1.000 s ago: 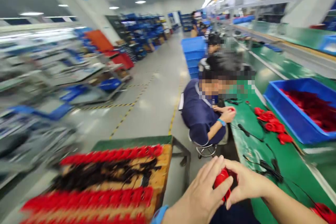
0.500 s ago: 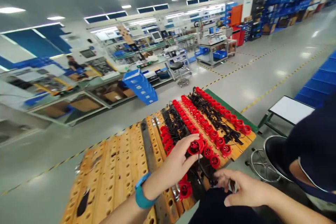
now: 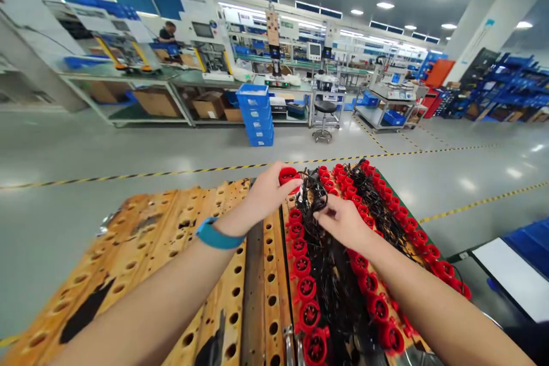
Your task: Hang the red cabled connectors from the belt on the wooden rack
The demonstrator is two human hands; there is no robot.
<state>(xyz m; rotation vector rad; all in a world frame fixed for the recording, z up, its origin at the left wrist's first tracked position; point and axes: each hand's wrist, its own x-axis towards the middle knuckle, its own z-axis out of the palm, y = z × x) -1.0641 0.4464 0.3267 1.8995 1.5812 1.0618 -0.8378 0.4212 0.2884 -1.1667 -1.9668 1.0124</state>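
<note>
My left hand [image 3: 273, 190] grips a round red plastic housing [image 3: 289, 174] at the far end of the left row of red parts. A black cable runs from it toward my right hand [image 3: 338, 218], whose fingers are pinched on the black cable [image 3: 319, 203]. Below both hands, more red housings [image 3: 302, 266] with dark slotted centres stand in a row along the wooden board [image 3: 223, 274]. Bundled black cables [image 3: 330, 280] lie between this row and the red rows to the right, partly covered by my right forearm.
The board's left part has rows of round holes and dark stains. Metal clamps [image 3: 289, 343] sit at its near edge. Beyond the floor stand stacked blue crates [image 3: 255, 114], a stool [image 3: 325, 108] and workbenches, where a person [image 3: 167, 34] sits. A white-topped table [image 3: 514, 274] is at right.
The view has swung left and leans over the board. My left hand has carried the red housing to the far end of the left row; my right hand has moved forward onto the cable.
</note>
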